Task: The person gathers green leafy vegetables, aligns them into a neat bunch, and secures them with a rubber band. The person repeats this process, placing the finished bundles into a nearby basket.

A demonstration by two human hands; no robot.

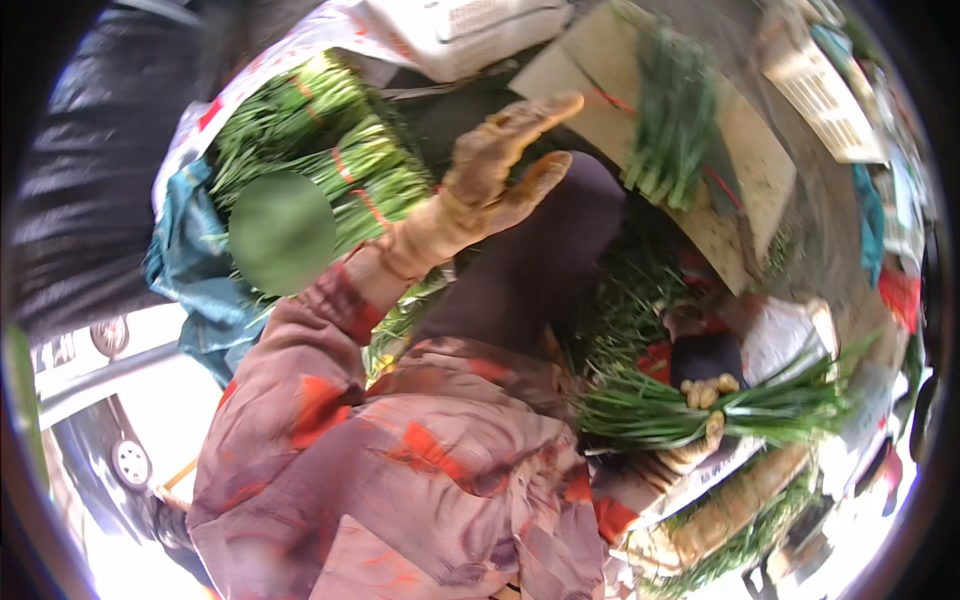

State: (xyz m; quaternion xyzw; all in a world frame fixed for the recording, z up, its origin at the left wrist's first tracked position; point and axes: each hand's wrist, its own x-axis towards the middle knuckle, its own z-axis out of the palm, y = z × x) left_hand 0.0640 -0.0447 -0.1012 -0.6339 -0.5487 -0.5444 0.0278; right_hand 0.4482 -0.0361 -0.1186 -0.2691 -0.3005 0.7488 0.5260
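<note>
My left hand (510, 165), in a soiled tan glove, is raised above my dark-trousered knee with fingers and thumb apart and nothing between them. At the right, my right hand (707, 401) grips a loose bunch of long green leafy stalks (787, 401), like garlic chives, around its middle. A bundle of the same stalks (671, 127) lies on a pale board (757, 161) at the upper right, with red ties (721, 186) beside it. Left of my left hand, several bundles with orange-red bands (382, 176) are stacked on a sheet.
A white plastic crate (480, 37) stands at the top, another crate (821, 97) at the upper right. Blue-green woven sacking (202, 262) edges the stacked bundles. Loose leaves (630, 307) litter the ground by my knee. A parked car (105, 442) shows at the lower left.
</note>
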